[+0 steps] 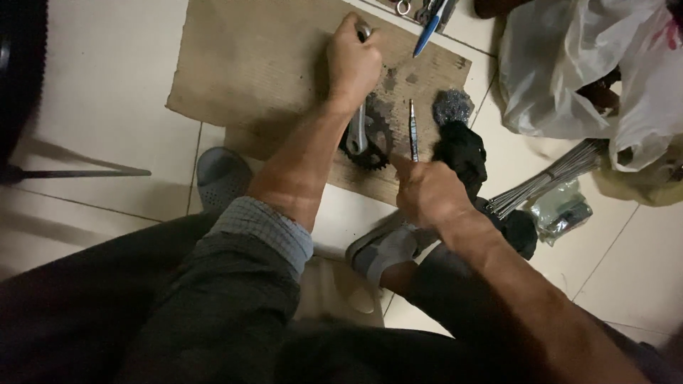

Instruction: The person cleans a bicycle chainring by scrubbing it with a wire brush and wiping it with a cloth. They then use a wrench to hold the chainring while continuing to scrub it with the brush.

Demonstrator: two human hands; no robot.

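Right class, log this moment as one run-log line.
left hand: grips crank arm end | right hand: holds thin tool beside chainring | surface: cardboard sheet on floor

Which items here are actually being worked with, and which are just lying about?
In use:
- crank arm with chainring, gripped at its far end by the left hand
- thin metal tool, held by the right hand
- cardboard sheet underneath

Lying about:
- steel wool
- black rag
- blue pen
- spoke bundle
- white plastic bag
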